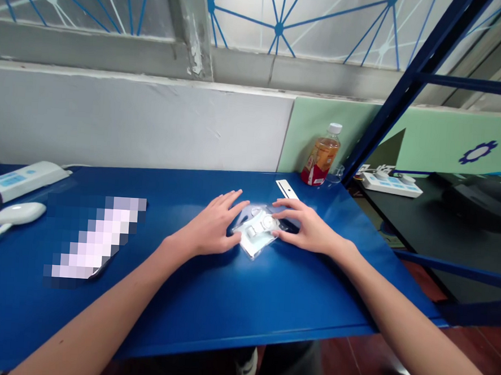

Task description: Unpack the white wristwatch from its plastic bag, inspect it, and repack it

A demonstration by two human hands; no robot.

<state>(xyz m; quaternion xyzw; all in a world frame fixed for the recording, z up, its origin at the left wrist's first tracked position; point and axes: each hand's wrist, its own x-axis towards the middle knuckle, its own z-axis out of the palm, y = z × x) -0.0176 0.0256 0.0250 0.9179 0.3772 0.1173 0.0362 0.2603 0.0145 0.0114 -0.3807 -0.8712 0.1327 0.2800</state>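
A small clear plastic bag [257, 233] with white parts inside lies on the blue table [210, 298], near its middle. My left hand [212, 226] lies flat beside the bag's left edge, fingers stretched out and thumb touching the bag. My right hand [305, 227] rests on the bag's right side, fingers spread and extended, fingertips pressing on the plastic. Neither hand grips anything.
A drink bottle [321, 155] stands at the table's back right, with a white strip [287, 188] lying just in front of it. A white mouse-like device [18, 213] and a white power strip [17, 179] sit at the left. A blue rack post [402, 95] rises at right.
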